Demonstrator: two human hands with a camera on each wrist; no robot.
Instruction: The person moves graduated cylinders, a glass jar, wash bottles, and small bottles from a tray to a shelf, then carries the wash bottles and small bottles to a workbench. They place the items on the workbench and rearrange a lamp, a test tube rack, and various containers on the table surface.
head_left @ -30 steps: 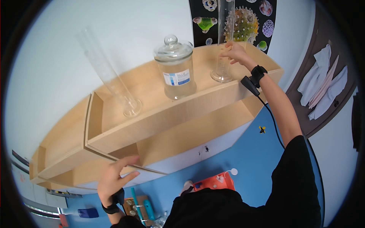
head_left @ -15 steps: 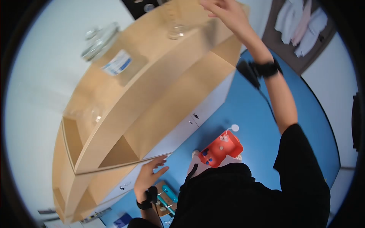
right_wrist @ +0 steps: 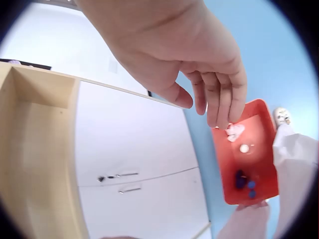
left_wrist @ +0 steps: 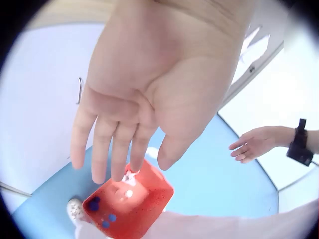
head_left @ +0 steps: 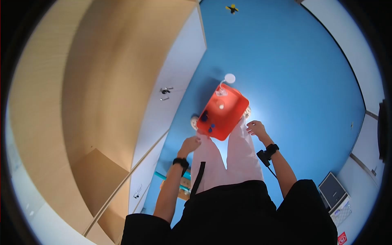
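Observation:
A red plastic bin [head_left: 233, 107] sits on the floor by the person's feet. Inside are dark blue and blue small pieces [right_wrist: 251, 184], a round white piece [right_wrist: 244, 148] and a crumpled whitish piece [right_wrist: 235, 132]. A white disc [head_left: 230, 78] on a thin white tube sticks out past the bin's far edge. The left hand [head_left: 190, 145] hangs above the bin's near left side, holding nothing, its fingers extended in the left wrist view. To the bin's right, the right hand [head_left: 257, 129] is also bare, with loosely bent fingers.
A wooden shelf unit [head_left: 110, 49] with white cabinet doors [head_left: 163, 81] and metal handles runs along the left. Blue floor [head_left: 294, 81] spreads to the right. Turquoise bars and a brown box [head_left: 178, 192] lie behind the left arm. A laptop [head_left: 332, 190] is at the lower right.
The head view has swung down from the shelf to the floor. The right hand has come away from the tall glass cylinder and lowered. The left hand has moved toward the bin.

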